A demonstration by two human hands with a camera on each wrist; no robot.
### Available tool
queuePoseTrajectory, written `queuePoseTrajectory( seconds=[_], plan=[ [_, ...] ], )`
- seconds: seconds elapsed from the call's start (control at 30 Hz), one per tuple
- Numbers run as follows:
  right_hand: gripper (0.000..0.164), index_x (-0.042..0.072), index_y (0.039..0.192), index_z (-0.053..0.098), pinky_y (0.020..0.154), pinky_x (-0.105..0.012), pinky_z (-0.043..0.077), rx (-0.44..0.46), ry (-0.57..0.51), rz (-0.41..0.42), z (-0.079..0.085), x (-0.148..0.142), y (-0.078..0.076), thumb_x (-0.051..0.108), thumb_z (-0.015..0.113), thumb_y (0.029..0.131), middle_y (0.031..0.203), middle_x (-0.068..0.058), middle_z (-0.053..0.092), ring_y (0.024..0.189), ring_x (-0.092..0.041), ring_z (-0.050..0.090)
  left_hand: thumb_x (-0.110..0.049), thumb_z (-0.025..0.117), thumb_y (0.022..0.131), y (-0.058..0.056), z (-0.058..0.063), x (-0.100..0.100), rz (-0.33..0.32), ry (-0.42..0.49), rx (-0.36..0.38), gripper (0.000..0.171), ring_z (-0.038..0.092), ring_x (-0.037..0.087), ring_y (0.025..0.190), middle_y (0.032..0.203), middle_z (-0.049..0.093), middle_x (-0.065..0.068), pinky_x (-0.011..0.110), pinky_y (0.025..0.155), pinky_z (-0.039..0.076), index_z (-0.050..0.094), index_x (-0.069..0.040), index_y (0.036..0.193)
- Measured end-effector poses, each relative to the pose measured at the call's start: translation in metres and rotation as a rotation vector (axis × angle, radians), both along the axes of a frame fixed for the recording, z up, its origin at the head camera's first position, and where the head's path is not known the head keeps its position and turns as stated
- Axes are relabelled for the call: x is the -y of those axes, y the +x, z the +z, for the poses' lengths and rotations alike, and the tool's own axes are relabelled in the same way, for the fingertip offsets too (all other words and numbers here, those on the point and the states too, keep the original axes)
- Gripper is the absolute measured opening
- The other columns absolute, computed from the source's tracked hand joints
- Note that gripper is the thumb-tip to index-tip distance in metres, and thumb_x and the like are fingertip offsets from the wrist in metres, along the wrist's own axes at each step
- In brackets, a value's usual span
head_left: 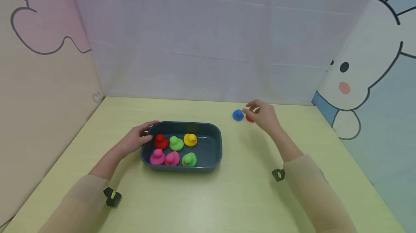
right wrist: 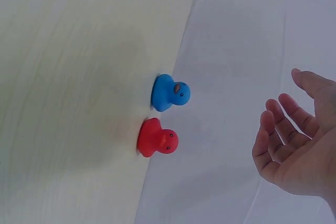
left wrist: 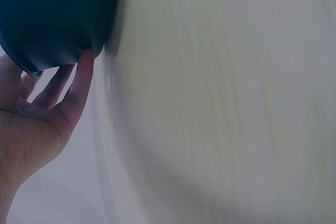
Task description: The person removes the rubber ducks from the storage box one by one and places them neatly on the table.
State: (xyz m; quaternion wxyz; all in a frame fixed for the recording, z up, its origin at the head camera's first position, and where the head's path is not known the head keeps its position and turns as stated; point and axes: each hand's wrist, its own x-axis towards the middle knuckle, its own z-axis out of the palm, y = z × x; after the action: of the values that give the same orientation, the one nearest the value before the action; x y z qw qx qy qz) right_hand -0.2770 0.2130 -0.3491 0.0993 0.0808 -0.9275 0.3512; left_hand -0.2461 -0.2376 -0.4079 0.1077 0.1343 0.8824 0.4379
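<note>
My left hand [head_left: 138,138] holds the left end of a dark blue-green tray [head_left: 212,170], thumb at the rim and fingers along the outside. In the left wrist view, its fingertips touch the tray's wall [left wrist: 58,19]. The tray holds several rubber ducks, among them a red duck [head_left: 161,141], a yellow duck [head_left: 190,140] and a pink duck [head_left: 157,157]. My right hand [head_left: 262,114] hovers above a second red duck [head_left: 249,118], partly hidden in the head view. Nothing is between its loosely bent fingers. Beside that duck sits a blue duck [right wrist: 167,93].
The pale yellow table [head_left: 240,197] ends at a whitish back sheet [head_left: 208,45]. Side panels with cartoon drawings, such as the white figure [head_left: 364,78] on the right, flank it. Both ducks outside the tray sit near the table's back edge.
</note>
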Motion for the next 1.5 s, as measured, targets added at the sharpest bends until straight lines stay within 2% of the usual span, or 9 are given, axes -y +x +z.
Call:
queuePoseTrajectory(
  seconds=[0.2, 0.37, 0.5, 0.63, 0.8, 0.93, 1.13, 1.37, 1.5],
  plan=[
    [0.033, 0.004, 0.108, 0.065, 0.061, -0.028, 0.048, -0.082, -0.037, 0.06, 0.007, 0.014, 0.017, 0.028, 0.069, 0.086, 0.092, -0.009, 0.067, 0.077, -0.023, 0.061, -0.01, 0.05, 0.093, 0.0, 0.0, 0.0, 0.003, 0.005, 0.003, 0.053, 0.049, 0.044, 0.116, 0.141, 0.04, 0.024, 0.043, 0.087, 0.053, 0.037, -0.016, 0.145],
    [0.029, 0.007, 0.104, 0.066, 0.059, -0.027, 0.045, -0.141, -0.057, 0.097, 0.009, 0.026, 0.031, 0.027, 0.07, 0.085, 0.089, -0.005, 0.067, 0.07, -0.019, 0.056, -0.009, 0.05, 0.094, 0.0, 0.0, 0.0, 0.003, 0.009, 0.002, 0.053, 0.05, 0.044, 0.116, 0.141, 0.04, 0.024, 0.042, 0.087, 0.053, 0.037, -0.016, 0.145],
    [0.025, 0.01, 0.103, 0.067, 0.06, -0.025, 0.045, -0.19, -0.081, 0.134, 0.009, 0.037, 0.041, 0.025, 0.071, 0.084, 0.091, -0.004, 0.068, 0.071, -0.016, 0.056, -0.009, 0.05, 0.093, 0.0, -0.001, 0.0, 0.0, 0.015, -0.002, 0.053, 0.05, 0.045, 0.116, 0.141, 0.039, 0.024, 0.043, 0.087, 0.052, 0.037, -0.016, 0.145],
    [0.025, 0.01, 0.103, 0.067, 0.065, -0.031, 0.05, -0.223, -0.135, 0.159, 0.009, 0.049, 0.051, 0.022, 0.073, 0.083, 0.094, -0.005, 0.069, 0.075, -0.017, 0.058, -0.01, 0.05, 0.094, 0.0, -0.003, 0.002, -0.002, 0.009, -0.001, 0.054, 0.049, 0.045, 0.117, 0.142, 0.038, 0.024, 0.043, 0.087, 0.052, 0.037, -0.018, 0.145],
    [0.027, 0.011, 0.106, 0.067, 0.071, -0.041, 0.054, -0.204, -0.226, 0.183, 0.006, 0.065, 0.064, 0.021, 0.074, 0.082, 0.098, -0.004, 0.068, 0.081, -0.021, 0.058, -0.011, 0.051, 0.094, 0.001, -0.003, 0.004, -0.006, 0.025, 0.015, 0.054, 0.049, 0.044, 0.117, 0.142, 0.039, 0.024, 0.043, 0.086, 0.053, 0.036, -0.018, 0.146],
    [0.031, 0.011, 0.11, 0.066, 0.071, -0.038, 0.054, -0.184, -0.259, 0.211, 0.001, 0.076, 0.073, 0.02, 0.074, 0.082, 0.099, -0.002, 0.067, 0.084, -0.021, 0.058, -0.013, 0.051, 0.095, 0.0, -0.002, 0.003, -0.022, 0.037, 0.011, 0.054, 0.05, 0.044, 0.117, 0.142, 0.039, 0.024, 0.045, 0.088, 0.052, 0.036, -0.017, 0.146],
    [0.037, 0.009, 0.117, 0.064, 0.072, -0.041, 0.054, -0.137, -0.293, 0.281, -0.008, 0.093, 0.084, 0.018, 0.073, 0.082, 0.102, -0.002, 0.067, 0.085, -0.022, 0.057, -0.012, 0.051, 0.094, -0.001, -0.002, 0.003, -0.024, 0.046, 0.004, 0.054, 0.052, 0.042, 0.114, 0.14, 0.041, 0.024, 0.044, 0.086, 0.053, 0.036, -0.017, 0.146],
    [0.039, 0.011, 0.119, 0.062, 0.075, -0.036, 0.055, -0.05, -0.267, 0.375, -0.021, 0.111, 0.091, 0.019, 0.073, 0.083, 0.113, -0.005, 0.066, 0.092, -0.026, 0.059, -0.01, 0.049, 0.094, -0.002, -0.003, 0.003, -0.025, 0.067, 0.014, 0.054, 0.053, 0.041, 0.113, 0.137, 0.043, 0.026, 0.041, 0.085, 0.054, 0.036, -0.016, 0.146],
    [0.042, 0.008, 0.121, 0.061, 0.075, -0.041, 0.055, -0.028, -0.242, 0.432, -0.029, 0.12, 0.093, 0.018, 0.073, 0.082, 0.116, -0.008, 0.065, 0.093, -0.029, 0.059, -0.01, 0.05, 0.094, -0.003, -0.004, 0.003, -0.026, 0.084, 0.023, 0.053, 0.054, 0.04, 0.112, 0.136, 0.043, 0.027, 0.038, 0.083, 0.054, 0.036, -0.016, 0.146]
  ],
)
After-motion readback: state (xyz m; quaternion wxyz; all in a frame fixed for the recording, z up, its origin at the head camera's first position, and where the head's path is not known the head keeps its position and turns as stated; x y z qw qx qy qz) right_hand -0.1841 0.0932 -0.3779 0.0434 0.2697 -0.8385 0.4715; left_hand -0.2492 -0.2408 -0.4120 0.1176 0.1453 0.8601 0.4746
